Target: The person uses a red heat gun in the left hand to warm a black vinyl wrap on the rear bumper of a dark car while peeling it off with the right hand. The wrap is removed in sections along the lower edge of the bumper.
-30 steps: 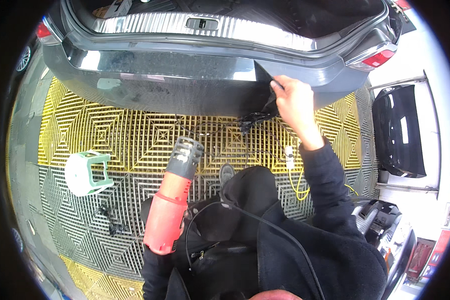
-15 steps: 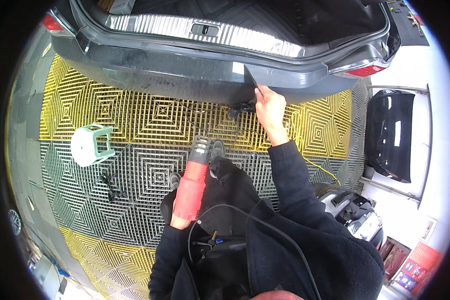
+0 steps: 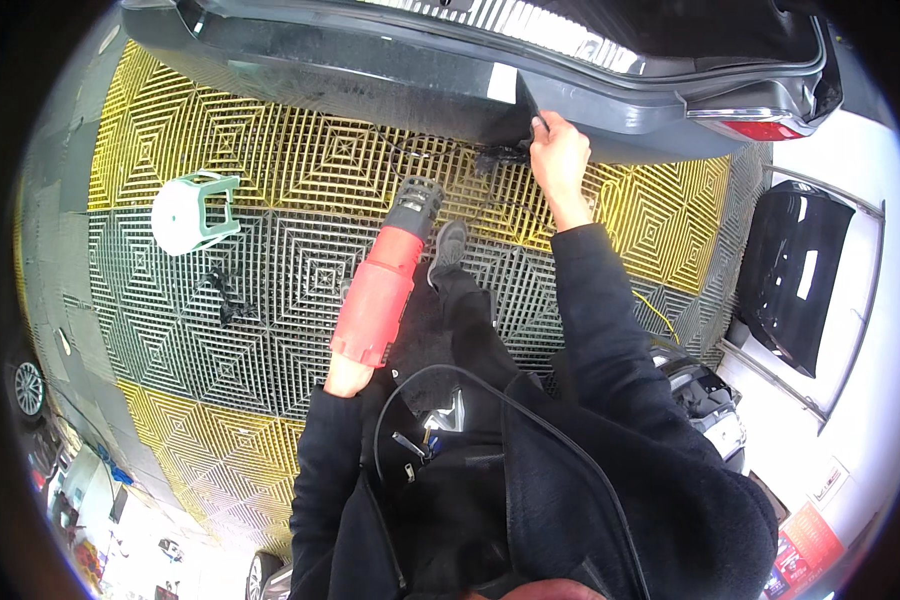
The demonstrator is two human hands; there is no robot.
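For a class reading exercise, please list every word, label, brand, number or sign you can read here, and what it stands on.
No text here is readable.
Red rectangular poster, lower right: printing too small and blurred to read.
Small white rectangular sign above it: marks too small to read.
Red-and-black cylindrical heat gun in the left hand: no lettering legible.
Dark grey painted bumper: none visible.

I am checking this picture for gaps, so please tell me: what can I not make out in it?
All in the head view:
- Left hand: most of its fingers, hidden by the red tool.
- Dark sheet: its pinched end, covered by the right hand.
- Trunk: cut off by the top edge.
- Black scraps: too small to identify.
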